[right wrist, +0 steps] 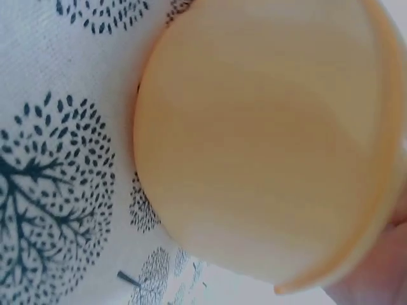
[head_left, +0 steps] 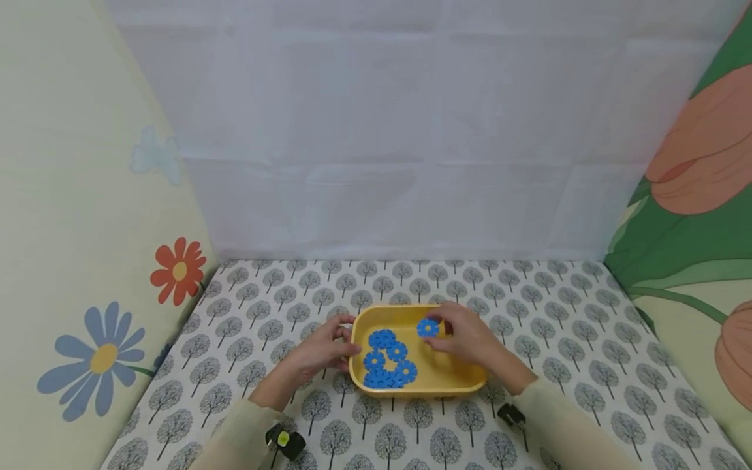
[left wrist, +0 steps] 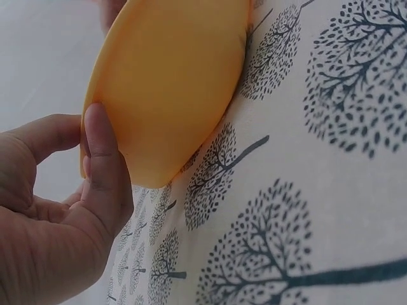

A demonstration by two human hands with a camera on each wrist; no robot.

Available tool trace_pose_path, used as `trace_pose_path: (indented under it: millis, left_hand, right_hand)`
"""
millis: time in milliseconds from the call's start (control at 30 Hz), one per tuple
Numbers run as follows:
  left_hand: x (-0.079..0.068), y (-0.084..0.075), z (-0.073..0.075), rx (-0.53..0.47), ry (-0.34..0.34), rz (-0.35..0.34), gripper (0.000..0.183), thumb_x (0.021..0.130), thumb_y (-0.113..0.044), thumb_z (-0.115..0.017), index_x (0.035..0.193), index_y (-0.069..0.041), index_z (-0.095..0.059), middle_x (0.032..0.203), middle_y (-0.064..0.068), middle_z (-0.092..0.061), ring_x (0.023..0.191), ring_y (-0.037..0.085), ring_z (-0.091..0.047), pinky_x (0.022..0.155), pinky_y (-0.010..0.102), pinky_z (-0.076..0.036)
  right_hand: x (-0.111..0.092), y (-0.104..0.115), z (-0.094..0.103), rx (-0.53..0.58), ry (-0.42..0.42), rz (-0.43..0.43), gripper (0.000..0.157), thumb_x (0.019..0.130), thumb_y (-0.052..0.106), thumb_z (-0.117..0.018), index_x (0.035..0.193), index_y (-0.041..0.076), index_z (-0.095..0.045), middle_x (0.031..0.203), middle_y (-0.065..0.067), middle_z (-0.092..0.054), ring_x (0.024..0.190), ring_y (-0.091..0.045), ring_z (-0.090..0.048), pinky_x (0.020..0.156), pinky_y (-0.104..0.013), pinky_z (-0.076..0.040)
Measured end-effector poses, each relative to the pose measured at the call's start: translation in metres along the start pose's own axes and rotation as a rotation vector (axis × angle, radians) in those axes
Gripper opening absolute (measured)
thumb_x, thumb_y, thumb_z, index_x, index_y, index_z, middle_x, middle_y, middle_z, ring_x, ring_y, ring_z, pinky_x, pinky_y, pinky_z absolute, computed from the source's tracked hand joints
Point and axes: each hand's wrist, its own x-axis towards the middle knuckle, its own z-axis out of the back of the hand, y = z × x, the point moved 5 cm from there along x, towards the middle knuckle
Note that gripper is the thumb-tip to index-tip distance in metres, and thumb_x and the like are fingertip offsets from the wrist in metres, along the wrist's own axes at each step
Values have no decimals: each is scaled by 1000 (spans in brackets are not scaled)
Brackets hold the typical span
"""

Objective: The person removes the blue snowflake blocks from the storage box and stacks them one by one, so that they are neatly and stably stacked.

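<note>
A yellow tray [head_left: 452,380] with raised walls stands on the patterned cloth. Several blue notched discs [head_left: 383,360], shaped like flowers with a hole in the middle, lie heaped in its left part. My left hand [head_left: 322,349] pinches the tray's left rim; in the left wrist view the thumb and fingers [left wrist: 102,152] grip the wall of the tray [left wrist: 172,82] from both sides. Over the tray's right part, my right hand [head_left: 464,331] pinches one blue disc [head_left: 427,328] between thumb and fingers. The right wrist view shows mostly the tray's outer wall [right wrist: 254,146], with little of that hand visible.
White cloth with grey trees [head_left: 382,444] covers the table. A white sheet [head_left: 376,130] hangs behind, and flower-printed panels stand at left [head_left: 70,215] and right [head_left: 693,274]. Dark devices are strapped to the left wrist [head_left: 285,441] and right wrist [head_left: 512,416].
</note>
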Motion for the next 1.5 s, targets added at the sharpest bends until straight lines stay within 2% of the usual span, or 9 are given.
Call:
trace_pose_path:
  millis: [133, 267, 500, 733, 933, 1100, 1267, 1500]
  left_hand:
    - [-1, 0, 0, -16, 15, -14, 66, 89, -4, -72, 146, -5, -38, 99, 10, -51, 75, 20, -62, 64, 30, -59]
    - [-1, 1, 0, -28, 16, -17, 67, 89, -4, -72, 146, -4, -38, 99, 9, -51, 76, 20, -62, 64, 30, -59]
    - [-1, 1, 0, -38, 14, -18, 66, 89, -3, -70, 147, -3, -38, 99, 9, -50, 77, 21, -62, 65, 31, -60]
    - [0, 0, 1, -37, 10, -13, 65, 90, -4, -70, 147, -3, -38, 99, 9, -50, 76, 20, -63, 66, 31, -60]
    - [-1, 0, 1, -50, 11, -9, 65, 91, -4, -70, 147, -3, -38, 99, 9, -50, 77, 20, -62, 66, 31, -60]
    - [0, 1, 1, -54, 11, -4, 64, 91, -5, -70, 147, -4, -39, 99, 8, -49, 77, 20, -62, 65, 30, -60]
    - [-1, 1, 2, -63, 21, -12, 62, 92, -5, -69, 146, -4, -39, 98, 7, -49, 76, 19, -62, 64, 30, -59]
    - [-2, -1, 2, -80, 58, -34, 62, 92, -5, -68, 147, -2, -38, 96, 7, -52, 73, 17, -62, 62, 27, -58]
  right_hand:
    - [-9, -8, 15, 25, -101, 46, 39, 83, 23, -85, 117, 8, -72, 89, 5, -60, 71, -11, -51, 59, -21, -46]
    - [-19, -20, 30, 37, -177, 57, 39, 82, 20, -85, 116, 5, -72, 87, 3, -59, 71, -10, -52, 59, -21, -48]
    - [-37, -45, 52, 49, -247, 36, 40, 83, 11, -83, 119, 1, -70, 89, -2, -61, 73, -10, -56, 60, -21, -52]
    - [-52, -73, 59, 19, -281, -28, 41, 83, 12, -83, 120, 0, -68, 95, -5, -64, 75, -10, -56, 63, -21, -53]
    - [-59, -95, 59, -16, -280, -76, 42, 85, 18, -82, 121, 0, -68, 97, -6, -64, 76, -11, -56, 62, -21, -52]
    - [-64, -108, 60, -17, -245, -135, 46, 86, 22, -82, 124, 1, -68, 100, -7, -65, 78, -12, -55, 63, -22, -50]
    - [-67, -116, 61, 19, -204, -187, 47, 87, 20, -80, 127, -1, -66, 101, -9, -65, 80, -14, -57, 65, -23, -52]
    - [-68, -129, 59, 23, -131, -217, 47, 89, 22, -79, 128, -1, -65, 107, -13, -67, 81, -15, -59, 66, -25, -53]
